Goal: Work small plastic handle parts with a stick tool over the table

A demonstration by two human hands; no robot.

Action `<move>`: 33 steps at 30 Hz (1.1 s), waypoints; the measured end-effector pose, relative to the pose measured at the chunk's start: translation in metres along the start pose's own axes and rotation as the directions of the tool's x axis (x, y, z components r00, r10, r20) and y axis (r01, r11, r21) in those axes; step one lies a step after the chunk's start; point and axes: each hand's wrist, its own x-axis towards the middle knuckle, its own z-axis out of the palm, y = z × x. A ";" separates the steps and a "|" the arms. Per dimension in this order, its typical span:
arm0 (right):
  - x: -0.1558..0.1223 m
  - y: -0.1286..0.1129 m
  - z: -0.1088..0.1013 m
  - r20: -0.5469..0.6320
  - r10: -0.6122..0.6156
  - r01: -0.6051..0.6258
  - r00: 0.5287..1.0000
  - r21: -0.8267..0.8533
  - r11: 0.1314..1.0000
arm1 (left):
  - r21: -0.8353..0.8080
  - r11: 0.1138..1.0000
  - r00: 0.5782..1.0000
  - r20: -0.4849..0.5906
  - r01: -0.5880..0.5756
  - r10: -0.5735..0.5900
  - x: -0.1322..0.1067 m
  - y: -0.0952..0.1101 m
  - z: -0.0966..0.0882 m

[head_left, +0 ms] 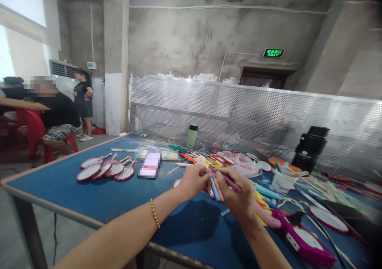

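Note:
My right hand [240, 191] is closed around a purple pen-shaped stick [231, 181], which slants toward my left hand. My left hand [193, 180], with a gold bead bracelet on its wrist, has thumb and fingers pinched at the far end of the stick. Whatever is between them is too small to make out. Just below the hands, blue and orange pen-like sticks [219, 191] lie on the blue table [125, 205]. A round white disc with a red rim is partly hidden behind my left wrist.
Several red-rimmed round paddles [88, 172] lie left, beside a phone [149, 163]. A green bottle [191, 137] stands at the back. On the right are a white cup [283, 181], a magenta device [310, 241] and a black object [312, 147]. Perforated metal panel [185, 102] behind; people sit and stand far left.

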 end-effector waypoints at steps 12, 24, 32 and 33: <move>0.001 -0.001 0.000 -0.016 0.007 -0.007 1.000 0.011 1.000 | -0.015 1.000 1.000 0.006 0.010 -0.010 0.000 0.000 0.000; 0.001 0.001 0.000 -0.017 -0.008 0.009 1.000 0.036 0.999 | -0.054 0.998 1.000 0.007 0.022 -0.022 -0.001 0.003 0.001; -0.001 0.001 0.000 -0.019 -0.012 0.012 1.000 0.018 1.000 | -0.035 0.999 1.000 0.001 0.005 -0.005 0.000 -0.001 0.001; -0.001 0.001 0.000 -0.012 -0.016 0.016 1.000 0.017 1.000 | -0.036 0.999 1.000 0.002 0.002 -0.002 0.000 0.000 0.000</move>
